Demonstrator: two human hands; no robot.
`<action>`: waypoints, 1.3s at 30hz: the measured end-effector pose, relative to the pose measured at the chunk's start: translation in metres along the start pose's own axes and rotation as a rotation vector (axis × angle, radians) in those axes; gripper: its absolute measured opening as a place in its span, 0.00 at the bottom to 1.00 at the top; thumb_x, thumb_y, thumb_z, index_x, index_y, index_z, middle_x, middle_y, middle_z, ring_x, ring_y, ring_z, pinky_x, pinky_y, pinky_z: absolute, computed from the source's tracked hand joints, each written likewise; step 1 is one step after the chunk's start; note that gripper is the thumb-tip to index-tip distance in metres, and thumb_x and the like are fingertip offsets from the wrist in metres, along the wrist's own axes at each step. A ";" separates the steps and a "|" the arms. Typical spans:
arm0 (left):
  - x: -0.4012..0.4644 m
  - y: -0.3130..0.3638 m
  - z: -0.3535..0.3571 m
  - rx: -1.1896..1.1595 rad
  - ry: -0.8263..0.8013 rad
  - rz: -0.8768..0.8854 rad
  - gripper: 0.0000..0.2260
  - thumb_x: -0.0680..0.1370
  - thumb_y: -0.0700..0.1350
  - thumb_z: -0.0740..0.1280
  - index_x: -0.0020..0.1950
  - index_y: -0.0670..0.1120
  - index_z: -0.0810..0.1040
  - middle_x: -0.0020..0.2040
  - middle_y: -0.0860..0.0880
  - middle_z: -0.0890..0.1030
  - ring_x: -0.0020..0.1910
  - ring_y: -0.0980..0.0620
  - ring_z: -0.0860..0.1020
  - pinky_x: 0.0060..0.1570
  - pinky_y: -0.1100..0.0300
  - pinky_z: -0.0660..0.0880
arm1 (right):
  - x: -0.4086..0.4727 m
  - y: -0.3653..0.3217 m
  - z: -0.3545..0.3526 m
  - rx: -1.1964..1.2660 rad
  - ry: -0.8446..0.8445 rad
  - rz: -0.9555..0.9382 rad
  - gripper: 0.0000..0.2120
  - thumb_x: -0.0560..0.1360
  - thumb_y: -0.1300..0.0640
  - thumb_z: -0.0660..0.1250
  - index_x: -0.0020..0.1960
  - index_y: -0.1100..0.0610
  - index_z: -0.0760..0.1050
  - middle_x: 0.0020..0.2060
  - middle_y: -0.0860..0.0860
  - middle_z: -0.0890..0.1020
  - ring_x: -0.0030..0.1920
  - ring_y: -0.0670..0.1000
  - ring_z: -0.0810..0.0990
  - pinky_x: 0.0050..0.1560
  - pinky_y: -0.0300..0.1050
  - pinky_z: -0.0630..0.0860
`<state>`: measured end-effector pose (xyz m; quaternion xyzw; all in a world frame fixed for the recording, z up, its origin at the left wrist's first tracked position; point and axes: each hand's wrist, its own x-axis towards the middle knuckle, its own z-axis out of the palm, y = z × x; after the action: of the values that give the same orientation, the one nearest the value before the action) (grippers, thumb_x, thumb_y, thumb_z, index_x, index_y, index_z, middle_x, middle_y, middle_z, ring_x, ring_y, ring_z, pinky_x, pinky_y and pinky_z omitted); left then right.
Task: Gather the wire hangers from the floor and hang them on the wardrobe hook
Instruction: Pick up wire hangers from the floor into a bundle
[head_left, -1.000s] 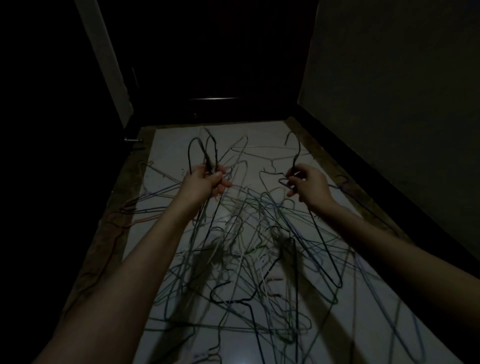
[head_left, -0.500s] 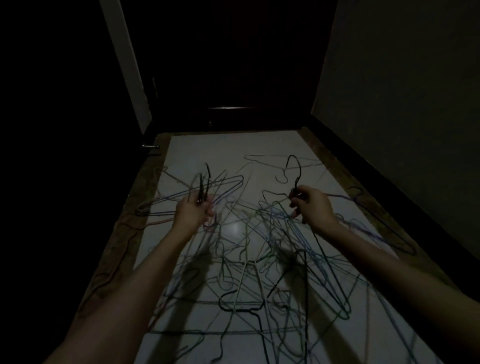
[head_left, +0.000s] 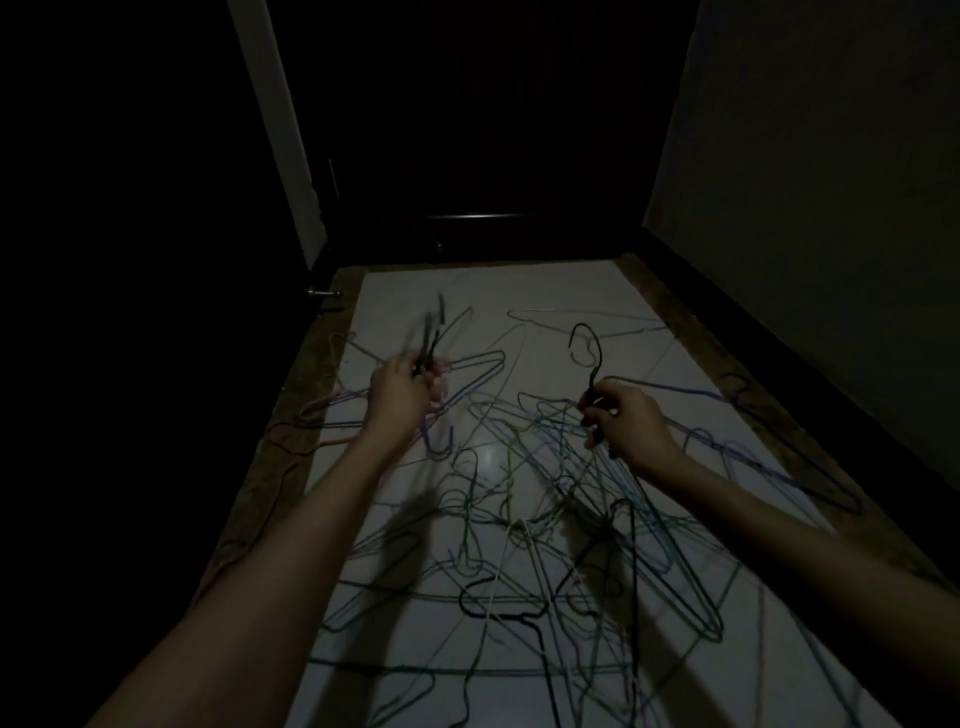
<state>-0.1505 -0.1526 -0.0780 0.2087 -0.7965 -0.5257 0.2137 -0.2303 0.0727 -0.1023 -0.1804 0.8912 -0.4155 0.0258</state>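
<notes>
dim narrow room, with a pale glossy floor (head_left: 550, 291) running toward a dark door (head_left: 483, 156) at the far end, a grey wall (head_left: 810, 182) on the right and deep shadow on the left. from the head camera, a tangle of wire hangers (head_left: 524, 525) lies spread over the floor, blue, green, black and white ones crossing each other, most of them between and below the two outstretched forearms. a few reddish ones lie along the brown strip at the floor's left edge.

left hand (head_left: 402, 392) is raised above the pile, fingers curled round a small bunch of dark hangers (head_left: 428, 338) whose hooks stick up past the knuckles; this bunch is blurred. right hand (head_left: 631, 423) pinches the neck of a black hanger (head_left: 589, 353) just under its hook, which stands upright above the fingers while its body trails down into the tangle. both hands are apart, with bare floor and loose hangers between them.
</notes>
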 end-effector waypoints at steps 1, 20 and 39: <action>-0.002 0.001 0.001 0.013 0.010 0.027 0.12 0.79 0.30 0.56 0.41 0.43 0.71 0.33 0.48 0.73 0.24 0.62 0.72 0.24 0.75 0.67 | -0.001 0.001 -0.001 0.003 -0.014 -0.001 0.06 0.78 0.65 0.59 0.45 0.59 0.73 0.38 0.57 0.80 0.29 0.49 0.79 0.19 0.34 0.67; -0.043 0.035 0.068 -0.692 -0.387 -0.522 0.17 0.77 0.28 0.57 0.61 0.44 0.71 0.47 0.41 0.79 0.46 0.45 0.79 0.46 0.53 0.78 | -0.004 -0.033 0.005 0.355 -0.108 -0.039 0.05 0.74 0.65 0.67 0.49 0.60 0.77 0.44 0.55 0.81 0.42 0.54 0.82 0.38 0.42 0.79; -0.033 -0.007 0.073 -0.540 -0.293 -0.442 0.10 0.76 0.29 0.62 0.44 0.43 0.76 0.42 0.44 0.79 0.41 0.48 0.79 0.46 0.54 0.78 | -0.019 0.101 0.021 0.058 -0.178 0.284 0.08 0.74 0.66 0.67 0.53 0.65 0.78 0.45 0.56 0.80 0.48 0.54 0.79 0.45 0.46 0.75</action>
<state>-0.1633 -0.0820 -0.1150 0.2342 -0.5871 -0.7745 0.0261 -0.2383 0.1234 -0.1938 -0.0876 0.8895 -0.4157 0.1682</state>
